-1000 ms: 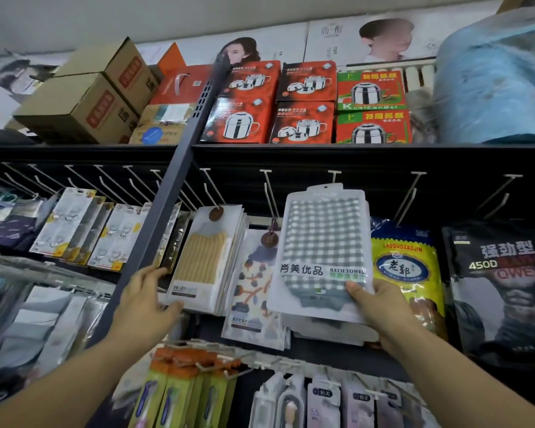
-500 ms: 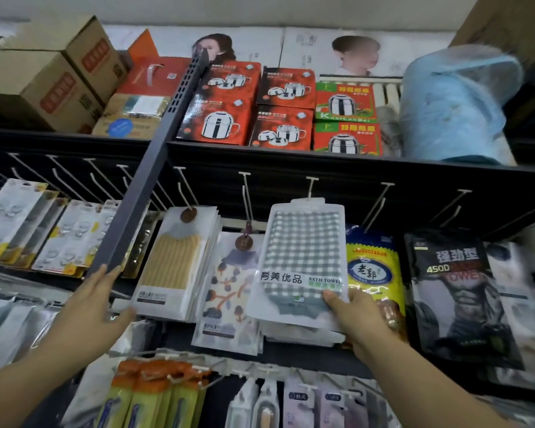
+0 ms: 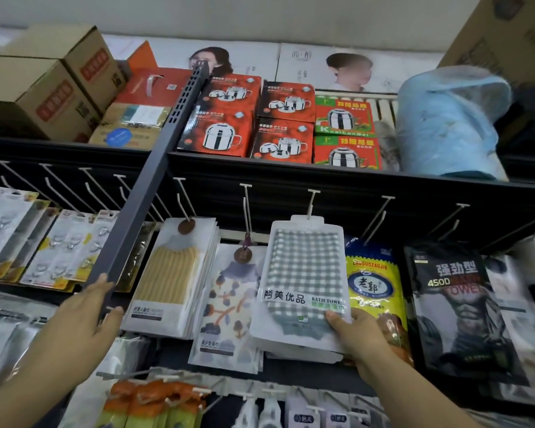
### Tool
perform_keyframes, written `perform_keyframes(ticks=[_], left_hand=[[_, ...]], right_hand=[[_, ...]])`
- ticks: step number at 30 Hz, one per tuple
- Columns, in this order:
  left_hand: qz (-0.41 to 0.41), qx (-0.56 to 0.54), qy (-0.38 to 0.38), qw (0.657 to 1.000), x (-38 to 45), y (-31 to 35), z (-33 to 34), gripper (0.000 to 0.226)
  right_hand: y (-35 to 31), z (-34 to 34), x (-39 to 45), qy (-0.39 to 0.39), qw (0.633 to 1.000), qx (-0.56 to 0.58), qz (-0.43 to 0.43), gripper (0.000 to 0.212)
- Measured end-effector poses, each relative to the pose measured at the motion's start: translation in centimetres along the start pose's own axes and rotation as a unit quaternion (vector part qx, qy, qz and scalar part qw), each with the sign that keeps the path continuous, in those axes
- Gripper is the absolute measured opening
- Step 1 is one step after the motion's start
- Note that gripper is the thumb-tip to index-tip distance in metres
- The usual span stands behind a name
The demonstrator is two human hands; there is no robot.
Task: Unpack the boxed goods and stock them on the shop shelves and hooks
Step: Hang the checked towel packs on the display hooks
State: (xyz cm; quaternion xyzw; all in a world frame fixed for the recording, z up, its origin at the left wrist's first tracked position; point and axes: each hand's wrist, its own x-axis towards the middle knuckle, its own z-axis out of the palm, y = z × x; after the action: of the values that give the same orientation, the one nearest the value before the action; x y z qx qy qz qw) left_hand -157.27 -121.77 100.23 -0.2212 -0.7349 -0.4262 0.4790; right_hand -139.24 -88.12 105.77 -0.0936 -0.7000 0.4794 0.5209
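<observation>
A pack of grey-check bath towels [image 3: 303,282] is held up at a white peg hook [image 3: 312,202], its hanger tab level w/ the hook's tip – apparently so the slot can be threaded on. The lower right corner of the pack is pinched by the right hand [image 3: 357,333], thumb on the front, fingers hidden behind; more packs of the same kind seem to be stacked under it, presumably so several can be hung at once. Just left of the towel pack, a grey slotted upright [image 3: 155,193] of the shelving is gripped by the left hand [image 3: 85,316], fingers wrapped round its lower end, prob. for balance while reaching up.

Left of the towel pack, a patterned cloth pack [image 3: 229,307] and a yellow ribbed cloth pack [image 3: 167,279] are already hung. Right of it, a yellow scrub-mitt bag [image 3: 372,282] and a black 450D towel bag [image 3: 454,307] are seen. Above it, red and green pot boxes [image 3: 281,122] are lined up on the top shelf [image 3: 260,168], w/ brown cartons [image 3: 44,84] further left. Whether the tab is yet on the hook cannot be told.
</observation>
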Motion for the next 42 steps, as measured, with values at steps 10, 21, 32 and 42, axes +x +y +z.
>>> perform_keyframes(ticks=[10, 21, 32, 42], left_hand=[[-0.014, 0.117, 0.063, 0.991, -0.1, 1.5, 0.1, 0.049], [0.019, 0.255, 0.052, 0.965, 0.1, 1.7, 0.5, 0.045], [0.136, 0.294, 0.072, 0.943, 0.6, 1.4, 0.6, 0.034], [0.076, 0.323, 0.03, 0.943, 0.4, 0.8, 1.3, 0.041]], right_hand=[[1.8, 1.6, 1.9, -0.023, 0.978, -0.193, -0.074, 0.06], [1.2, 5.6, 3.2, -0.006, 0.857, -0.482, -0.18, 0.089], [2.5, 5.1, 7.1, 0.024, 0.922, -0.362, -0.136, 0.102], [4.1, 5.9, 9.2, 0.015, 0.936, -0.303, -0.177, 0.097]])
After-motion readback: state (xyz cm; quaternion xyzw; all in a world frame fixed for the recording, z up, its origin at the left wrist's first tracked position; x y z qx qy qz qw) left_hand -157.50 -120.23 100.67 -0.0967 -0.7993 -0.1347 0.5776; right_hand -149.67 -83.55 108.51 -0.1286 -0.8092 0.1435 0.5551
